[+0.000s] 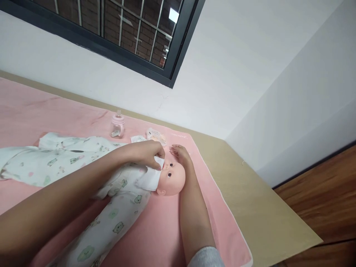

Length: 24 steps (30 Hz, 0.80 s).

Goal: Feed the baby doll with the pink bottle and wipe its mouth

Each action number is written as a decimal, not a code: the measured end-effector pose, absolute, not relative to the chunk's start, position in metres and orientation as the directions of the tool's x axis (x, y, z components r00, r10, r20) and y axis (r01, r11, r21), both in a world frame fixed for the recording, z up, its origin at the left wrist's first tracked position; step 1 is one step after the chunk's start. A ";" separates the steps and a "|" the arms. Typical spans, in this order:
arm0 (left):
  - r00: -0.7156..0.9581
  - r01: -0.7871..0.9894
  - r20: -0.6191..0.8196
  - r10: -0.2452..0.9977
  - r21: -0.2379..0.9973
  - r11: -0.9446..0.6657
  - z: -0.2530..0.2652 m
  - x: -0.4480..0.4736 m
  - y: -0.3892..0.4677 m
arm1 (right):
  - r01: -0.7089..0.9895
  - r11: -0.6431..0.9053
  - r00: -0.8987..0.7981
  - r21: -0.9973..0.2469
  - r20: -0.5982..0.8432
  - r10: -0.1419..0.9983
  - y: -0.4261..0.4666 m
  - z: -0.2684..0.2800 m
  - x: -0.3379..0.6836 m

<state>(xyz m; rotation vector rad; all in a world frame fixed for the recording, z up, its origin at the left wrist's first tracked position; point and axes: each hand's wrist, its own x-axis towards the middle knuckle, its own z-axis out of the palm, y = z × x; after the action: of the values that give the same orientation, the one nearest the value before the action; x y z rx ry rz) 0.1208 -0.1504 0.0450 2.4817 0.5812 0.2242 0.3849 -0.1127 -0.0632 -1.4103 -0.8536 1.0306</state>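
A baby doll lies on its back on the pink mat, its head toward the right. It wears a white suit printed with green bears. At its chin, my left hand has thumb and fingers closed on a white cloth that wraps the neck and covers the lower face. My right hand rests at the far side of the doll's head, its fingers stretched out and holding nothing. The right forearm passes along the crown of the head.
A pink-topped baby bottle stands upright behind the doll. Nearer the head lies a clear plastic packet beside a small printed cloth. A beige board shows beyond the mat, against the white wall below a dark-framed window.
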 end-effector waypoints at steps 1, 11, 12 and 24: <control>0.893 0.353 0.033 0.448 0.566 -0.745 0.044 0.120 -0.149 | -0.066 -0.103 0.352 -0.992 -0.120 0.928 -0.113 -0.066 0.385; 0.876 0.387 0.077 0.477 0.479 -0.788 0.044 0.117 -0.141 | -0.099 -0.086 0.367 -0.991 -0.117 0.923 -0.111 -0.075 0.390; 0.867 0.400 0.086 0.492 0.470 -0.787 0.045 0.116 -0.141 | -0.103 -0.083 0.364 -0.991 -0.115 0.924 -0.112 -0.076 0.390; 0.857 0.410 0.135 0.498 0.407 -0.816 0.048 0.121 -0.145 | -0.148 -0.039 0.360 -0.988 -0.090 0.928 -0.113 -0.080 0.393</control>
<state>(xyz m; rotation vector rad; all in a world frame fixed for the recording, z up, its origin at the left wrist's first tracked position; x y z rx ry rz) 0.1214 -0.1453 0.0485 2.6644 0.6767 0.3330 0.3929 -0.1133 -0.0798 -1.3085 -0.8006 1.0374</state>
